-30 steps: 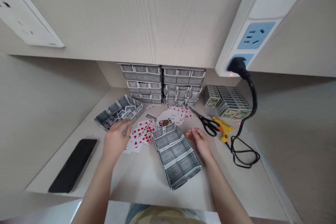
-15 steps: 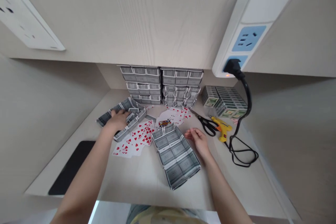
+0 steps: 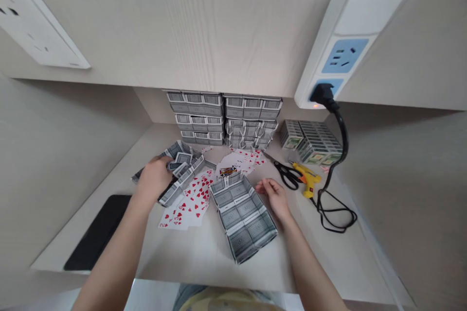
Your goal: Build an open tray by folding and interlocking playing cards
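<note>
At the left, a tray-like box (image 3: 178, 184) made of grey patterned playing cards holds several loose folded cards (image 3: 183, 158). My left hand (image 3: 155, 175) reaches into it with the fingers curled by a folded card; what they grip is partly hidden. A second open card box (image 3: 243, 218) lies tilted in the middle of the desk, its inside lined with card backs. My right hand (image 3: 274, 195) rests just right of that box, holding nothing, its fingers loosely bent and apart from the thumb. Fanned heart cards (image 3: 189, 204) lie face up between the two boxes.
Stacked card boxes (image 3: 199, 107) stand against the back wall. More face-up cards (image 3: 237, 163) lie before them. Scissors (image 3: 288, 175), a yellow glue gun (image 3: 309, 180) with its black cord (image 3: 339, 143), and clear-cased packs (image 3: 317, 142) are at the right. A black flat object (image 3: 98, 233) lies left.
My left hand has drawn back a little toward me, and the left box and the fanned heart cards have shifted slightly nearer. My right hand has barely moved.
</note>
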{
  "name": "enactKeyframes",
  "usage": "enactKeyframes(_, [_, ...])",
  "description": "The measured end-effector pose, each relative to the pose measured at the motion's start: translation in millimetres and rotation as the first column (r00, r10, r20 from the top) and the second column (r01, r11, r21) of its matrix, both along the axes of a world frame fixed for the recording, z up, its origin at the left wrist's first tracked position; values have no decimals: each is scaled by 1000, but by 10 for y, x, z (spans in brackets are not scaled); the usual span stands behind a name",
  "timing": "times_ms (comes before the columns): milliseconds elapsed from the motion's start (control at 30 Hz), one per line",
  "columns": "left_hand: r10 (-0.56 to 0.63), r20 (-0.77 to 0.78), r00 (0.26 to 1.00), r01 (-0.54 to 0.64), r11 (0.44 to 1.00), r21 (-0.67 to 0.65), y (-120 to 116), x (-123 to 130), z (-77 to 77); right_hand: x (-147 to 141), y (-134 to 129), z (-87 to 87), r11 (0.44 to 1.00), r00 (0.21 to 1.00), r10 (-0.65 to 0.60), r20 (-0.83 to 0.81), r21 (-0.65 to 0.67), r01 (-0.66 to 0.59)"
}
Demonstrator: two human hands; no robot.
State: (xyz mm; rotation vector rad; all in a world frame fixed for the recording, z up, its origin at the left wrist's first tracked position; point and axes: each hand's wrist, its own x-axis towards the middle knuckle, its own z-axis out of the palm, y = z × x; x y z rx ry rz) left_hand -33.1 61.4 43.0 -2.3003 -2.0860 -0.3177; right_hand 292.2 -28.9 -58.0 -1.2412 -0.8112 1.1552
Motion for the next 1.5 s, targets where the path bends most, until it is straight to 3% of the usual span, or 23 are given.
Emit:
enactKeyframes(100, [66,204,977,-80,995,60,-41,-45,119,3,0,-9,1000,1000,2,10,-2,-2])
enactKeyframes(167, [61,383,922,-104,990,94,-76,-71,178,3,-4,-10,1000,1000,1,17,5,-1])
enactKeyframes(267, [6,607,795,-140,975,173,-131,-77,215,0,-10,-4,1000,1000,-1,21,12,0])
enactKeyframes(433, [-81,843,532,-205,953,222,-226,98,189,-8,-10,-8,1000,999,-9,36,4,9])
enactKeyframes(567, [-96,924,371,-156,974,164,-387,408,170,-14,-13,-12,1000,999,-18,28,-7,18])
enactKeyframes(667, [-100,942,320,24,995,97,-570,679,166,-19,-21,2,1000,1000,-15,23,6,15])
enactKeyframes(800, [-102,934,342,358,933,-29,-754,974,120,-23,-26,27,1000,999,-11,51,-3,11])
enactKeyframes(867, [-143,921,362,427,904,-28,-777,1035,88,-22,-26,34,1000,998,-7,55,-6,7])
enactKeyframes(933, [-172,900,400,396,918,0,-758,1017,71,-19,-28,34,1000,999,-2,54,-2,2])
enactKeyframes(1100, [-200,768,609,209,974,89,-666,791,57,-6,-28,51,1000,999,-12,46,14,11])
enactKeyframes(1300, [-210,817,537,317,948,35,-584,760,-238,-79,-46,340,982,959,-152,238,144,120])
enactKeyframes(1333, [-204,826,525,334,942,21,-564,793,-301,-118,-63,420,984,953,-125,275,157,83])
enactKeyframes(1400, [-191,847,496,360,933,0,-523,873,-405,-221,-107,580,983,924,62,378,137,-122])
enactKeyframes(1467, [-192,863,467,388,922,-5,-489,957,-469,-353,-150,713,936,809,209,549,128,-328])
enactKeyframes(1500, [-197,869,454,403,915,-3,-477,995,-488,-426,-166,762,902,715,268,646,92,-421])
